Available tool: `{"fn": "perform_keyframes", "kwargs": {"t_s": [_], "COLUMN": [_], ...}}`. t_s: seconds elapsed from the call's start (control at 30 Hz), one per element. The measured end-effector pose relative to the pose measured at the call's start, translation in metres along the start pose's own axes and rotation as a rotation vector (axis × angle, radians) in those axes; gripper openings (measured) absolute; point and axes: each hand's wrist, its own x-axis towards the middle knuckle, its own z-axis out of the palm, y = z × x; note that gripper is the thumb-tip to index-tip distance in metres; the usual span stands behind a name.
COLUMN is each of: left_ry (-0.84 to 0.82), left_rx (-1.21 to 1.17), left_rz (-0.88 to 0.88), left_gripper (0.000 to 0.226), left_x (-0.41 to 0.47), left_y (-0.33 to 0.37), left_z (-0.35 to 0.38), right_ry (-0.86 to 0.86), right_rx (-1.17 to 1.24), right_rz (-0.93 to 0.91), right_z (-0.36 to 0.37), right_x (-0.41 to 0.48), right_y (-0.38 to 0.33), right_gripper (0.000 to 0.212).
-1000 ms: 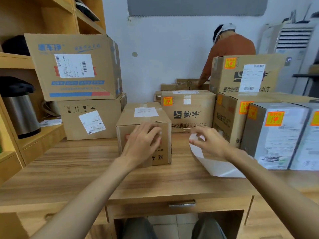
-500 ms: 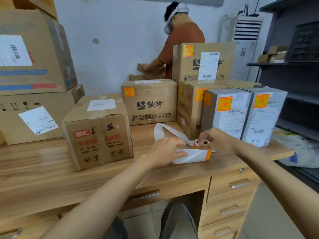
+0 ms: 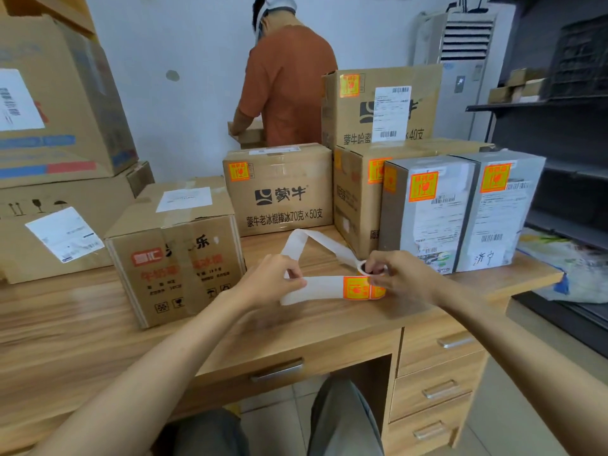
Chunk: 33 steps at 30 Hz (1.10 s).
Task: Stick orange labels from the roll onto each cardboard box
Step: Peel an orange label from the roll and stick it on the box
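On the desk (image 3: 98, 324), 蒙牛 box (image 3: 279, 205) bears orange, perhaps fragile-marked label (image 3: 239, 171).

Roll (image 3: 363, 266) mostly behind right hand (image 3: 402, 278)

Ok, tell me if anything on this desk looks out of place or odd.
Only the label roll: a long tail of bare white backing strip loops loose over the desk between the left hand and the right hand. The nearest box lacks the orange label that its right-hand neighbours carry. Nothing looks spilled or damaged.
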Motion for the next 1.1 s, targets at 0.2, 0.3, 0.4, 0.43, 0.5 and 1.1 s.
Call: {"fn": "perform_keyframes", "kwargs": {"t_s": [0.2, 0.3, 0.4, 0.43, 0.5, 1.1], "left_ry": [0.007, 0.009, -0.030, -0.054, -0.083, -0.054], "left_rx": [0.232, 0.182, 0.032, -0.017, -0.126, -0.218], "left_rz": [0.089, 0.190, 0.241, 0.233, 0.194, 0.192], "left_gripper": [0.045, 0.055, 0.060, 0.061, 0.060, 0.010], "left_x": [0.003, 0.014, 0.027, 0.030, 0.033, 0.024], "left_y": [0.017, 0.029, 0.040, 0.043, 0.047, 0.032], "left_z": [0.003, 0.017, 0.031, 0.035, 0.042, 0.036], "right_ry": [0.049, 0.052, 0.057, 0.061, 0.067, 0.246], "right_rx": [-0.009, -0.007, -0.006, -0.004, 0.005, -0.230], "right_rz": [0.015, 0.035, 0.038, 0.036, 0.038, 0.017], "right_z": [0.012, 0.011, 0.011, 0.011, 0.012, 0.020], "right_x": [0.003, 0.000, -0.003, -0.004, -0.005, -0.020], "right_y": [-0.003, -0.002, -0.005, -0.006, -0.006, -0.026], "right_gripper": [0.015, 0.016, 0.020, 0.021, 0.019, 0.024]}}
